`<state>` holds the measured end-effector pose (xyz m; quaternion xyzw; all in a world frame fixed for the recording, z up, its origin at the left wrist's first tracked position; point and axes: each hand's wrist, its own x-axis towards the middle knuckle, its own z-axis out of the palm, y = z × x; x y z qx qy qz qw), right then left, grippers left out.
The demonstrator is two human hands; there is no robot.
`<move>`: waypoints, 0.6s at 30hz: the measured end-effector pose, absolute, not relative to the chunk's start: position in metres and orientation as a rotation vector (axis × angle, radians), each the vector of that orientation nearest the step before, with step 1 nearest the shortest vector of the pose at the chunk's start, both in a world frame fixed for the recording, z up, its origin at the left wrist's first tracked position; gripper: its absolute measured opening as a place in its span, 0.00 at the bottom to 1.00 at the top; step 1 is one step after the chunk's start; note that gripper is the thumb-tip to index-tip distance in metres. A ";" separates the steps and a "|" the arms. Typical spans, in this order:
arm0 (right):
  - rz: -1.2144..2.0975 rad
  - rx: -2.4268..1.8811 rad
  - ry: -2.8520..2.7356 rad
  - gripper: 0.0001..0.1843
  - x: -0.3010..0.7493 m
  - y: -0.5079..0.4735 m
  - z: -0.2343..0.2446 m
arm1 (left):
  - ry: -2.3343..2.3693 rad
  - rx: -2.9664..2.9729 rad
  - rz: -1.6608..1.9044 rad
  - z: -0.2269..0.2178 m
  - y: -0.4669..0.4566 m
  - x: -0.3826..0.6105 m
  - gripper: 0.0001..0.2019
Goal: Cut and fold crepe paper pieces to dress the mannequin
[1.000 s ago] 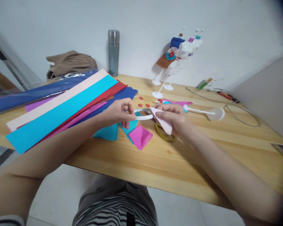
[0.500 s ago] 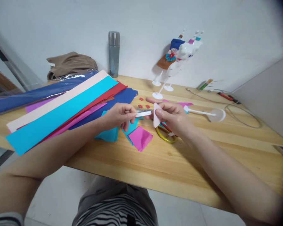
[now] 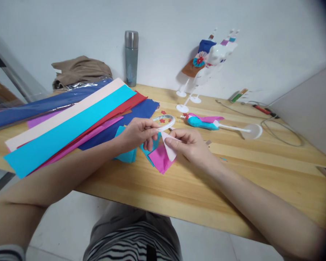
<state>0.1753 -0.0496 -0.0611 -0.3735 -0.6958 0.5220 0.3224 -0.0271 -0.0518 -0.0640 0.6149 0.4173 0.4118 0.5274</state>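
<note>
My left hand [image 3: 139, 133] pinches the near edge of a white tape roll [image 3: 164, 121] and holds it tilted just above the wooden table [image 3: 195, 181]. My right hand [image 3: 191, 145] grips a pale pink paper piece [image 3: 169, 148] shaped like a pointed cone, its top close to the roll. Directly under that piece a magenta paper square [image 3: 158, 160] lies on the table. Cyan paper scraps [image 3: 127, 155] sit below my left hand. Tiny red flower cut-outs [image 3: 163, 112] lie just beyond the roll.
Long coloured paper sheets [image 3: 70, 119] fan across the table's left. Behind them are a brown cloth [image 3: 80, 69] and a steel flask [image 3: 131, 58]. White mannequin stands [image 3: 206, 65] lean on the wall; one dressed in cyan [image 3: 206, 124] lies flat. Cables [image 3: 279, 127] run at the right.
The tape roll has turned from edge-on to show its ring. My right hand has drawn the pink piece left and nearer, over the magenta square, and now hides the yellow-green ring.
</note>
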 end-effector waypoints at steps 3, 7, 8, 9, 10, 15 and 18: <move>1.388 -1.003 -1.768 0.19 0.173 -0.051 -0.062 | 0.961 1.456 0.960 -0.067 -0.052 -0.027 0.10; 1.404 -1.026 -1.697 0.18 0.171 -0.050 -0.065 | 0.948 1.442 0.943 -0.072 -0.052 -0.026 0.10; 1.406 -1.031 -1.683 0.17 0.171 -0.050 -0.066 | 0.944 1.438 0.951 -0.073 -0.052 -0.025 0.10; 1.410 -1.034 -1.671 0.17 0.171 -0.050 -0.067 | 0.941 1.434 0.957 -0.074 -0.052 -0.024 0.10; 1.415 -1.035 -1.663 0.16 0.171 -0.049 -0.068 | 0.936 1.432 0.961 -0.075 -0.052 -0.024 0.10; 1.442 -1.000 -1.616 0.16 0.172 -0.050 -0.071 | 0.898 1.426 0.985 -0.077 -0.052 -0.022 0.09; 1.460 -0.988 -1.591 0.16 0.172 -0.049 -0.072 | 0.874 1.424 0.990 -0.078 -0.051 -0.022 0.08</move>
